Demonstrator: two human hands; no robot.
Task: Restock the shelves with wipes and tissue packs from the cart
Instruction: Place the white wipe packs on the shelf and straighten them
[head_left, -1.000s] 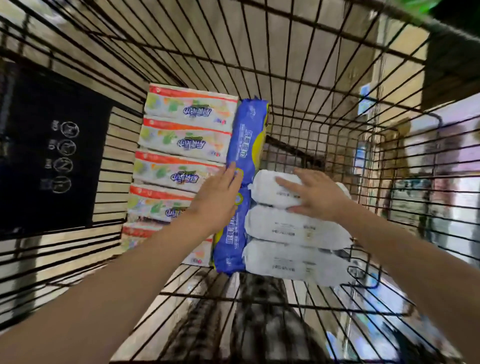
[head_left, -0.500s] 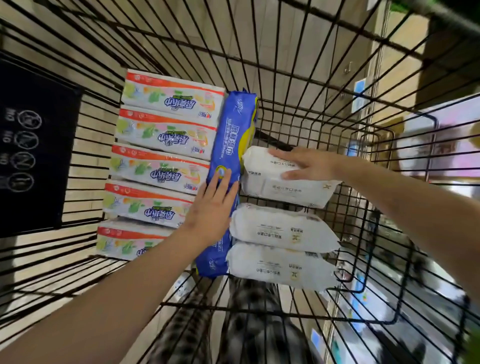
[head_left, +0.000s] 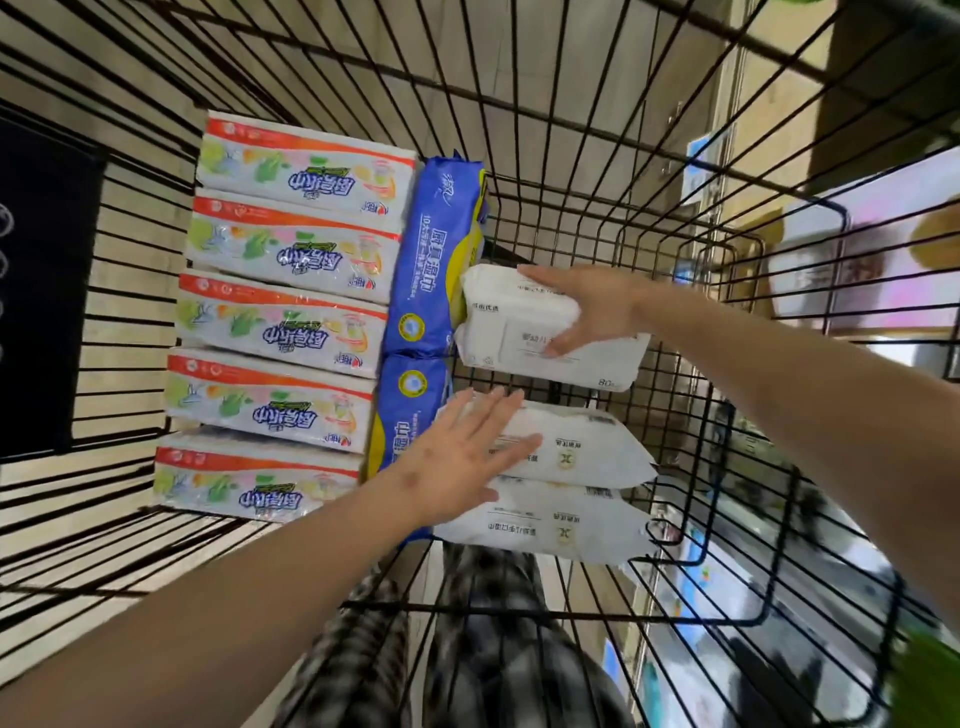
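Note:
I look down into a black wire cart (head_left: 675, 426). My right hand (head_left: 587, 306) grips a white wipes pack (head_left: 514, 332) and holds it lifted above the others. Two more white wipes packs (head_left: 576, 449) lie stacked below it; my left hand (head_left: 462, 457) rests flat on them with fingers spread. Blue wipes packs (head_left: 431, 270) stand on edge in the middle of the cart. Several tissue packs (head_left: 291, 322) with orange bands and green print fill the left side in a row.
A black sign panel (head_left: 41, 291) hangs on the cart's left wall. Tiled floor shows through the wire bottom. Checked trousers (head_left: 467, 649) are visible below the cart. Blurred shelf goods (head_left: 857, 260) lie to the right, outside the cart.
My right hand has raised the top white pack clear of the stack and turned it. My left hand slid right, from the blue pack onto the remaining white packs.

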